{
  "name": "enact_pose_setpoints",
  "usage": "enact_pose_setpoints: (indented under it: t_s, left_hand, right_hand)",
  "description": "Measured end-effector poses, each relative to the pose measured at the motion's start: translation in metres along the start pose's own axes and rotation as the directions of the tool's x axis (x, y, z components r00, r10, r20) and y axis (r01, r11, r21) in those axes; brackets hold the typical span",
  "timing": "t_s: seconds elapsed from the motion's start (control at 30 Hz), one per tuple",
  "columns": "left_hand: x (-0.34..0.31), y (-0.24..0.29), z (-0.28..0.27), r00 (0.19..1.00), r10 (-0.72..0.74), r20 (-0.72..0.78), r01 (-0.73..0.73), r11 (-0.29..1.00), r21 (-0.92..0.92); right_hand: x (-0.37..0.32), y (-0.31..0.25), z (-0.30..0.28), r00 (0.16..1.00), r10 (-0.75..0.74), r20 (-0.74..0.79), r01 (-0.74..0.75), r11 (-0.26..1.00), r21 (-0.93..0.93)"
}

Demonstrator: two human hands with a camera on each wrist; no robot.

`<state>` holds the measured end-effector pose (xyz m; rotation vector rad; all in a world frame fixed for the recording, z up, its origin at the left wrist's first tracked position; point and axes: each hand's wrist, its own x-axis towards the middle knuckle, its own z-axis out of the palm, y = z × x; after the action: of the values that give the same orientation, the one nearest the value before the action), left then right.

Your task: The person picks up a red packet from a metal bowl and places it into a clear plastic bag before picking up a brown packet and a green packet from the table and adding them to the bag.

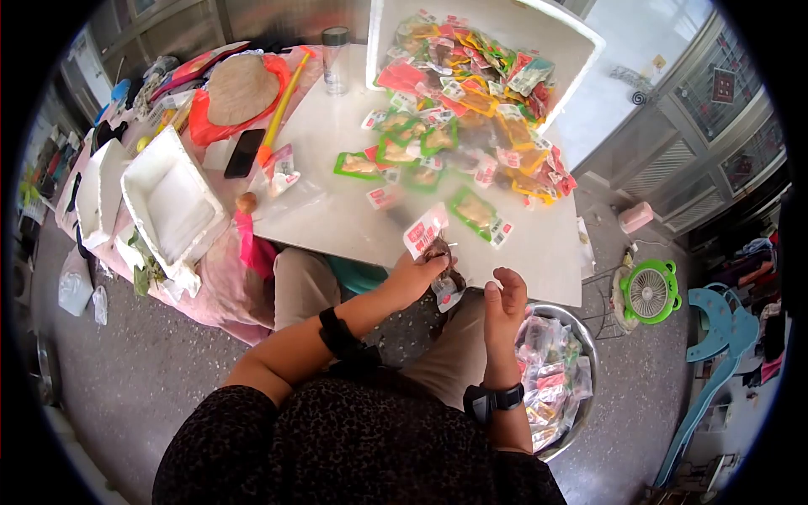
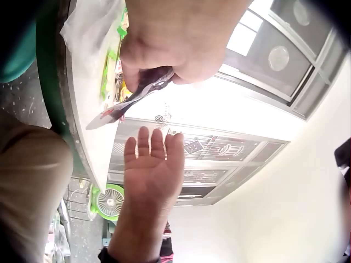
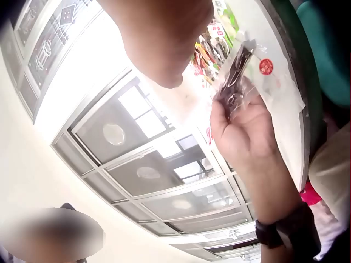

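My left hand pinches small clear packets with dark brown contents at the table's near edge; one packet end with red print sticks up, another hangs below the fingers. In the right wrist view the left hand has its thumb and fingers on a dark packet. To the right, my right hand is raised with fingers extended, apart from the packets and holding nothing. The left wrist view shows the right palm facing the held packet.
Beyond the hands, a foam box lies with many coloured packets spilling onto the table. A metal basin of packets stands at lower right. White foam trays, a phone and a jar are leftward.
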<state>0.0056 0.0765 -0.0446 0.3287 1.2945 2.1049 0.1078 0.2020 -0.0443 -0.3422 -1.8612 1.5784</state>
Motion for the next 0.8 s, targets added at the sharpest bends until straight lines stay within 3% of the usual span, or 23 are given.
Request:
enact_pose_setpoints:
  t_s: [0.03,0.07,0.1,0.17,0.23,0.27,0.33,0.37,0.4,0.43,0.5,0.53,0.63,0.73,0.8]
  left_hand:
    - [0.001,0.002,-0.001,0.997,-0.027,0.073,0.037,0.99,-0.137]
    - [0.002,0.003,-0.003,0.988,-0.046,0.149,0.085,0.959,-0.269]
    - [0.002,0.004,-0.004,0.973,-0.053,0.227,0.141,0.909,-0.392]
    - [0.0,0.003,0.003,0.956,-0.045,0.291,0.167,0.897,-0.409]
    - [0.002,-0.009,0.0,0.948,-0.051,0.316,0.168,0.919,-0.356]
    - [0.008,-0.019,-0.007,0.945,-0.042,0.324,0.087,0.988,-0.126]
    - [0.003,-0.015,-0.011,0.967,0.013,0.254,-0.087,0.956,0.282]
    - [-0.001,-0.012,-0.013,0.972,0.05,0.23,-0.157,0.866,0.475]
    - [-0.009,0.006,-0.012,0.975,0.118,0.188,-0.221,0.587,0.778]
    - [-0.008,0.003,-0.021,0.944,0.235,0.232,-0.313,0.407,0.858]
    - [-0.005,-0.009,-0.039,0.829,0.42,0.369,-0.403,-0.007,0.915]
    - [-0.004,-0.008,-0.043,0.868,0.343,0.358,-0.362,-0.056,0.931]
    - [0.001,-0.024,-0.055,0.885,0.292,0.362,-0.329,-0.158,0.931]
    - [0.01,-0.03,-0.057,0.955,0.211,0.207,-0.18,-0.142,0.973]
    - [0.005,-0.026,-0.051,0.913,0.294,0.282,-0.256,-0.125,0.959]
  right_hand:
    - [0.0,0.004,-0.003,0.993,0.098,-0.064,-0.091,0.991,0.099]
    - [-0.003,0.004,-0.009,0.918,0.393,-0.055,-0.368,0.896,0.247]
    - [-0.007,0.007,-0.011,0.882,0.458,0.111,-0.461,0.788,0.408]
    - [-0.018,0.022,-0.018,0.766,0.459,0.45,-0.638,0.463,0.615]
    - [-0.023,0.035,-0.02,0.79,0.463,0.402,-0.603,0.471,0.644]
    - [-0.026,0.038,-0.022,0.809,0.469,0.355,-0.571,0.484,0.663]
    - [-0.027,0.035,-0.026,0.836,0.482,0.262,-0.509,0.504,0.698]
    - [-0.028,0.035,-0.031,0.857,0.459,0.233,-0.478,0.541,0.692]
    - [-0.028,0.035,-0.038,0.878,0.434,0.202,-0.444,0.576,0.686]
    - [-0.029,0.036,-0.045,0.896,0.409,0.17,-0.408,0.61,0.679]
    - [-0.033,0.047,-0.059,0.893,0.44,0.099,-0.393,0.652,0.648]
    - [-0.035,0.05,-0.062,0.891,0.449,0.061,-0.383,0.674,0.632]
    - [-0.04,0.048,-0.062,0.884,0.467,0.01,-0.381,0.709,0.593]
    - [-0.046,0.045,-0.061,0.86,0.51,0.026,-0.433,0.702,0.565]
    - [-0.047,0.044,-0.058,0.848,0.53,0.007,-0.449,0.71,0.543]
